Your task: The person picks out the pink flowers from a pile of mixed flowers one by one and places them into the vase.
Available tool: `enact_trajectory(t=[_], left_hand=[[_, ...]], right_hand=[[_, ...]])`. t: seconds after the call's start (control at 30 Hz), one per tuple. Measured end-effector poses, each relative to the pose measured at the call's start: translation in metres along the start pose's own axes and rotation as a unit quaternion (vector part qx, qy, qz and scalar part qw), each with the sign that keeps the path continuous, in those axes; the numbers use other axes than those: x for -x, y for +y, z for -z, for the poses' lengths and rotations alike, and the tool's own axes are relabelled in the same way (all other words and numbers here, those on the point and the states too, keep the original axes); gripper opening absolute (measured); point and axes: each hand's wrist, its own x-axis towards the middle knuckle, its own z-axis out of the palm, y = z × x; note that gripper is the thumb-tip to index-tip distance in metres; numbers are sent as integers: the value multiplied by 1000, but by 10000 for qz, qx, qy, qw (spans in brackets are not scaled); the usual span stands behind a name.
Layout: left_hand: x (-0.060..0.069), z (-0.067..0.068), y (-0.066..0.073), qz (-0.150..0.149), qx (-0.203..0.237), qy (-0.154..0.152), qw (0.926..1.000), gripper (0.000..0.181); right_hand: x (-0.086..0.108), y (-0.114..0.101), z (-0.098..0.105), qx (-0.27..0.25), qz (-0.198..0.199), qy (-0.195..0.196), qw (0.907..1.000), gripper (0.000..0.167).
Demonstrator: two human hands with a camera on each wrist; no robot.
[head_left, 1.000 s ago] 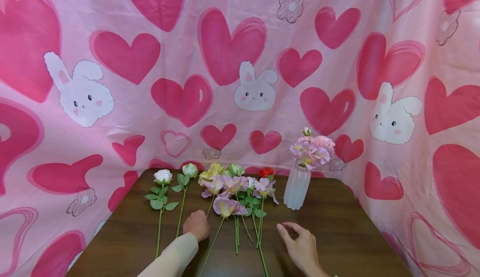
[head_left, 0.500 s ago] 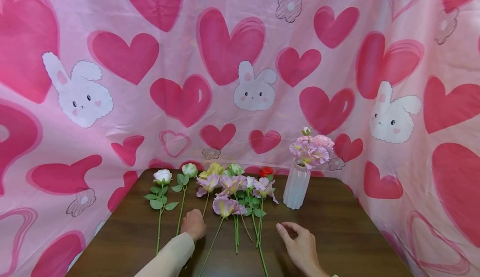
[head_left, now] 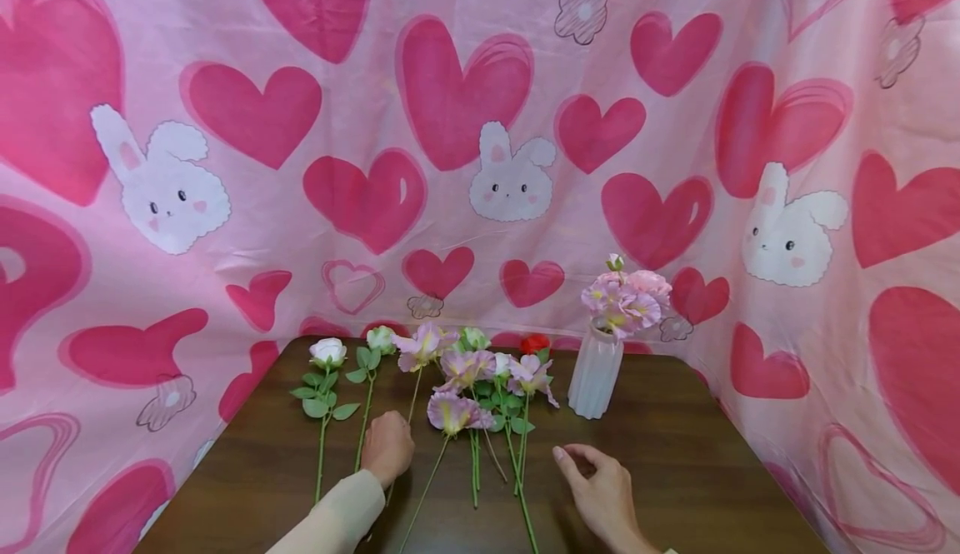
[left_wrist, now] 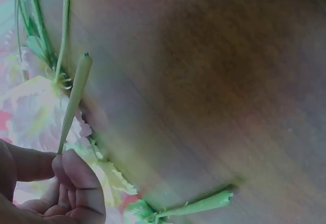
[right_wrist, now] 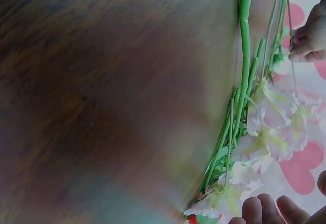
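My left hand (head_left: 387, 448) pinches the stem (left_wrist: 75, 102) of a pale purple artificial flower (head_left: 422, 347) between thumb and index finger. Its ruffled bloom points toward the backdrop, and the stem's lower end sticks out past the fingers in the left wrist view. Right of it lie more purple flowers (head_left: 467, 368) with long stems. Nearer to me is another ruffled purple bloom (head_left: 453, 412). Beside the stems on the right, my right hand (head_left: 600, 491) hovers with loosely bent fingers, holding nothing. A ribbed white vase (head_left: 595, 375) with pink and purple blooms (head_left: 626, 300) stands beyond it.
On the left of the brown table (head_left: 675, 454) lie a white rose (head_left: 327, 352) and a greenish-white rose (head_left: 380, 339). A red flower (head_left: 534, 343) shows at the table's back. A pink heart-and-bunny cloth (head_left: 442, 204) hangs behind and at both sides.
The purple flower in my left hand has shifted left, then risen, and now covers the yellow flower behind it. My right hand and the vase have stayed in place.
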Motion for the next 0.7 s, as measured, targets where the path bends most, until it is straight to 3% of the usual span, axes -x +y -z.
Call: enact_trajectory(t=[0.3,0.7], left_hand=[[8,3,3,-373,288,433,9980,15],[24,-1,17,-1128,565,775,9890,12]], right_hand=[[-1,-1,-2,88,53,14,9999,25],[-2,-3,-3,114,14,32,9999,24]])
